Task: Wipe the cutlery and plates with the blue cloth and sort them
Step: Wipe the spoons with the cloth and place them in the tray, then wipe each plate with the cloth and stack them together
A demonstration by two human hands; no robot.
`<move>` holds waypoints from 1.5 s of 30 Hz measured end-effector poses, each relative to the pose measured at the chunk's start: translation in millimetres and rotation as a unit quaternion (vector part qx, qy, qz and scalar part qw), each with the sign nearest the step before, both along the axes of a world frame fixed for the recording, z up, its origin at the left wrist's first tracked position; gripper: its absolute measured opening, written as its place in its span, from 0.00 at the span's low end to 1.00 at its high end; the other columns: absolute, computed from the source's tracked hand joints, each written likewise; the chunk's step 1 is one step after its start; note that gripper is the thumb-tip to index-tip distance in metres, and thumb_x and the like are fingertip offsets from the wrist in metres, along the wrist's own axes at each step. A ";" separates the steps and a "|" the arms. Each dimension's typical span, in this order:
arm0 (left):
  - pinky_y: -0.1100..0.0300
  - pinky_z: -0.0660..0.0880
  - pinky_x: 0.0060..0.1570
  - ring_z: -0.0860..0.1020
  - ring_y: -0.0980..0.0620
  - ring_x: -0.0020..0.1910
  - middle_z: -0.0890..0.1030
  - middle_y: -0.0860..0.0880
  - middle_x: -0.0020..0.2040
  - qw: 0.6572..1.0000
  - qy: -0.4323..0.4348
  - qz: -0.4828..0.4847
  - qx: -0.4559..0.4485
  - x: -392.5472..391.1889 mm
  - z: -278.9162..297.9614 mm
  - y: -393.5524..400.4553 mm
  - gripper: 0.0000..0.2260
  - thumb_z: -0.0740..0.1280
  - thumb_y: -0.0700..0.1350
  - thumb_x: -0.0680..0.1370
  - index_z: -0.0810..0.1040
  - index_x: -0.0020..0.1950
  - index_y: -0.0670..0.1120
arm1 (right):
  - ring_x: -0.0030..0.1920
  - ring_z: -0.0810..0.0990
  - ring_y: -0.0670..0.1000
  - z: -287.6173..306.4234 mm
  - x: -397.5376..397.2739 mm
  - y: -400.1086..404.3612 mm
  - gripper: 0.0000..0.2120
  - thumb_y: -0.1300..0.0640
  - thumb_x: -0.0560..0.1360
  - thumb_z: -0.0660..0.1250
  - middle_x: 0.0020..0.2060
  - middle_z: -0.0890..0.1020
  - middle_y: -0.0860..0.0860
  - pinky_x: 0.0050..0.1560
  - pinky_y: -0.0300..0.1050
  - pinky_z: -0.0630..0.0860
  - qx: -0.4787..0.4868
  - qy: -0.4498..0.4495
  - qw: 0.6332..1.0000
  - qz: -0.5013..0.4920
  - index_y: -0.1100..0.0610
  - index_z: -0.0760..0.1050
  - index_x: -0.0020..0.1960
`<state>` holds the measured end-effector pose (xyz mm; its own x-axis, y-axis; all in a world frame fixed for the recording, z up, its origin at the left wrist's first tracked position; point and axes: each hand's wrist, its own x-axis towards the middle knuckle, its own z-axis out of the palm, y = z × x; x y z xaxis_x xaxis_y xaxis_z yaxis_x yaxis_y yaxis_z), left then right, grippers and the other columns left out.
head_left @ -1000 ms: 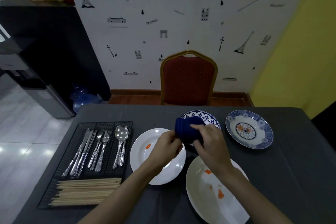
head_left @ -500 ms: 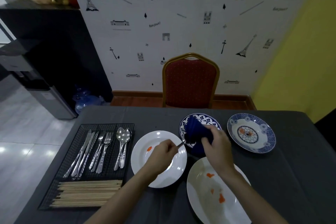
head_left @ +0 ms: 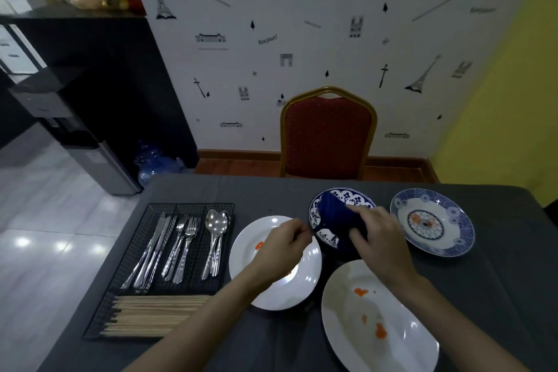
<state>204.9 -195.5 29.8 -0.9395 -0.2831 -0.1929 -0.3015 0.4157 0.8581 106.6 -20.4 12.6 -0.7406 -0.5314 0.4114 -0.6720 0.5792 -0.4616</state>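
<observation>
Two hands work over the plates: the right hand (head_left: pixel 381 238) grips the blue cloth (head_left: pixel 338 219), bunched above the blue patterned plate (head_left: pixel 320 234); the left hand (head_left: pixel 282 246) pinches what looks like a thin cutlery handle (head_left: pixel 311 232) poking from it. That slim grip could slip, dropping the piece onto the white plate (head_left: pixel 244 257) and its orange smears
</observation>
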 end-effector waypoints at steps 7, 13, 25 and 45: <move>0.52 0.74 0.37 0.75 0.51 0.32 0.77 0.48 0.33 1.000 -0.015 0.008 0.016 26.4 -26.5 -36.5 0.08 0.59 0.42 0.80 0.74 0.48 0.39 | 0.45 0.76 0.52 -24.1 14.8 -39.6 0.18 0.58 0.71 0.63 0.43 0.79 0.52 0.48 0.46 0.69 0.056 -0.032 0.996 0.062 0.56 0.76 0.60; 0.64 0.65 0.28 0.67 0.57 0.27 0.72 0.56 0.30 0.996 0.002 0.009 0.091 42.0 -44.7 -52.0 0.06 0.61 0.45 0.81 0.73 0.50 0.42 | 0.42 0.75 0.53 -22.4 0.8 -32.8 0.13 0.64 0.72 0.67 0.40 0.78 0.53 0.43 0.49 0.71 0.025 -0.079 0.996 -0.029 0.58 0.76 0.57; 0.52 0.69 0.46 0.75 0.39 0.51 0.75 0.39 0.53 0.964 -0.088 0.209 -0.138 71.2 -143.6 -150.2 0.10 0.55 0.39 0.82 0.72 0.58 0.37 | 0.43 0.72 0.50 -57.6 18.2 -80.7 0.17 0.64 0.74 0.65 0.43 0.77 0.52 0.42 0.44 0.68 0.049 -0.146 0.988 -0.008 0.56 0.73 0.63; 0.61 0.75 0.37 0.77 0.58 0.32 0.80 0.52 0.35 0.992 -0.105 -0.070 0.020 53.3 -119.5 -18.3 0.05 0.62 0.41 0.79 0.77 0.46 0.42 | 0.51 0.73 0.50 -90.1 49.2 53.1 0.19 0.65 0.74 0.64 0.47 0.75 0.47 0.50 0.49 0.71 0.007 -0.190 0.969 -0.159 0.51 0.73 0.63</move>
